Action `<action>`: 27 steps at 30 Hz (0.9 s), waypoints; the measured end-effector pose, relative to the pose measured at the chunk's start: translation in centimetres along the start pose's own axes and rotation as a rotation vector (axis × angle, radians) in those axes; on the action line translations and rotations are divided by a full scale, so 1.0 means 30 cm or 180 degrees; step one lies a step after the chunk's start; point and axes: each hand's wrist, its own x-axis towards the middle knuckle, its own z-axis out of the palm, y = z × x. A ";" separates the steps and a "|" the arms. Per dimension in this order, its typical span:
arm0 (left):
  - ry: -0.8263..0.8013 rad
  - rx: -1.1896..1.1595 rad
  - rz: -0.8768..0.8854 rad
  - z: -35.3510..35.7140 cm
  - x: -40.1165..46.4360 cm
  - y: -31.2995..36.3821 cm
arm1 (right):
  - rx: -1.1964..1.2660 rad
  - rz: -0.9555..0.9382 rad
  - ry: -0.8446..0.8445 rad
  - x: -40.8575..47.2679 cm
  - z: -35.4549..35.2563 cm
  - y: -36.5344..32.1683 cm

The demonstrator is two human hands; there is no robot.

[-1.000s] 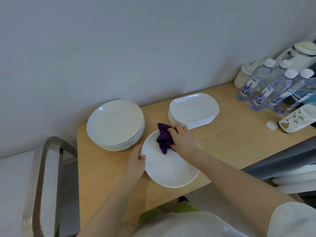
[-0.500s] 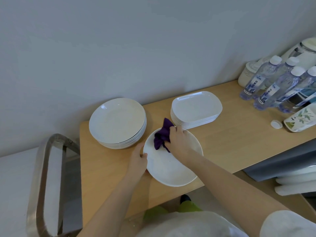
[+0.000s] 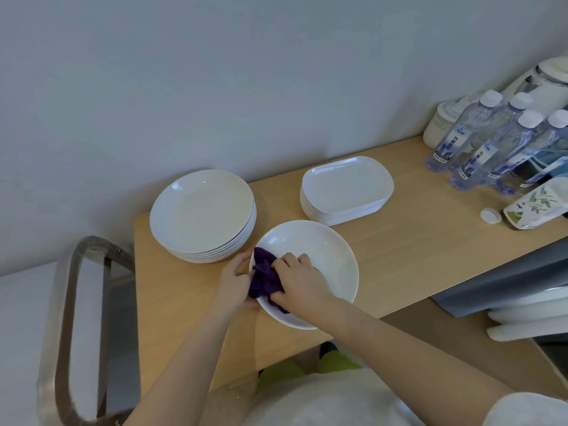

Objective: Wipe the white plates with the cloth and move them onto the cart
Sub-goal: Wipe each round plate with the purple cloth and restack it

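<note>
Lying near the front edge of the light wooden counter (image 3: 399, 256), a round white shallow plate (image 3: 322, 253) has a crumpled dark purple cloth (image 3: 265, 273) bunched on its left inner side, partly spilling over the rim. The right hand (image 3: 299, 279) presses down on the cloth with its fingers curled over it, so its grip is closed around the fabric. The left hand (image 3: 235, 282) holds the plate's left rim, thumb side toward the cloth, its grip narrow and clamped on the edge. Just behind and to the left, touching or nearly touching the plate, stands a stack of round white plates (image 3: 203, 215). Behind and to the right, a little apart, sits a stack of white rounded-rectangular plates (image 3: 347, 189). Farther right along the counter stand several clear plastic water bottles with white caps (image 3: 479, 142), a loose white bottle cap (image 3: 490, 216), a white packet printed with green leaves (image 3: 536, 207) lying on its side, a white lidded jar (image 3: 441, 124) by the wall and a white kettle (image 3: 547, 84) at the frame's edge. A curved brushed-metal cart handle (image 3: 61, 318) rises at the counter's left end. Grey wall fills the background.
</note>
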 end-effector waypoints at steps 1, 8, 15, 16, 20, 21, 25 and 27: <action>0.0014 -0.0025 -0.0001 -0.001 0.002 0.000 | 0.0021 0.0056 -0.0018 -0.013 0.003 -0.011; 0.0112 0.0263 0.0066 0.004 0.014 -0.007 | 0.0352 0.0187 -0.0152 -0.100 0.028 0.010; 0.0189 0.0162 0.0063 0.021 0.005 0.006 | -0.0011 0.0309 -0.0158 -0.151 -0.006 0.232; 0.0200 0.0130 0.0030 0.023 0.006 0.006 | -0.0030 0.0370 -0.0088 -0.143 -0.011 0.254; 0.0248 0.0094 0.0008 0.028 0.002 0.013 | 0.0007 0.0551 0.0345 -0.071 -0.022 0.280; 0.0253 0.0090 0.0019 0.029 -0.001 0.016 | 0.0070 0.0587 0.0453 -0.046 -0.022 0.275; 0.0254 0.0105 0.0014 0.030 -0.012 0.024 | 0.0544 0.0528 0.0698 0.051 -0.025 0.220; 0.0216 0.0060 -0.0023 0.027 -0.019 0.028 | 0.0628 0.0293 0.0631 0.088 -0.028 0.182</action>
